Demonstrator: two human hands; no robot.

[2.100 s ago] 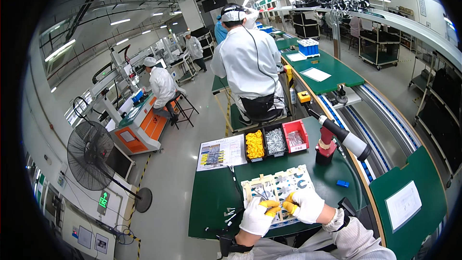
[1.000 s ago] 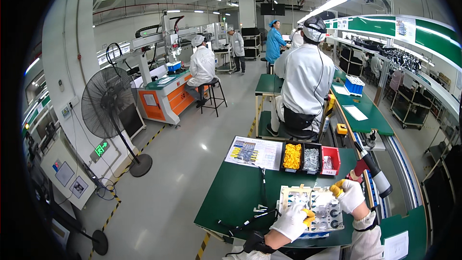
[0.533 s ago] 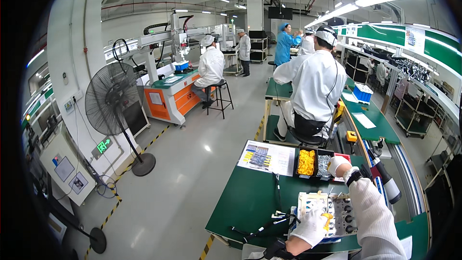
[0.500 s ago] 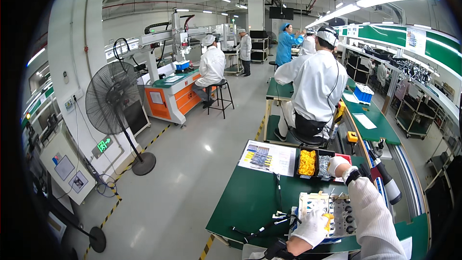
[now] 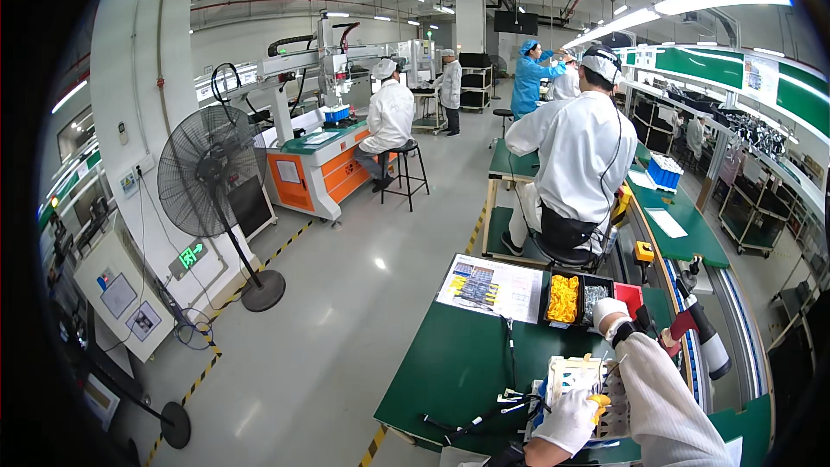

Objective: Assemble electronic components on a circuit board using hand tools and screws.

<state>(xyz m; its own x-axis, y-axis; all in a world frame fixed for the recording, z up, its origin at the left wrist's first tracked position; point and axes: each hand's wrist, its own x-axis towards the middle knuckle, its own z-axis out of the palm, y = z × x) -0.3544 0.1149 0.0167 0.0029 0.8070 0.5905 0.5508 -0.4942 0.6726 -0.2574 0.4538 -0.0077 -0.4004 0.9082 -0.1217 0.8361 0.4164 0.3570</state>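
My left hand (image 5: 566,419), in a white glove, has its fingers closed on a small yellow piece (image 5: 599,406). It rests over a pale, slotted fixture (image 5: 572,370) near the front of the green table. My right hand (image 5: 610,310), also gloved, reaches to a black bin of small silvery parts (image 5: 593,292); its fingertips are hidden there. Left of that bin sits another with yellow pieces (image 5: 564,298). A red bin (image 5: 629,297) stands on the right. Black cables with white ends (image 5: 510,398) lie left of the fixture.
A printed sheet (image 5: 493,288) lies on the green table (image 5: 424,363). A dark cylindrical tool (image 5: 711,342) stands beside the rail on the right. Ahead, a person in white (image 5: 577,156) sits at the neighbouring bench. A large fan (image 5: 212,169) stands on the left.
The whole view has shifted slightly. My right hand stays at the silvery parts, and its forearm now covers more of the fixture's right side. My left hand keeps hold of the yellow piece.
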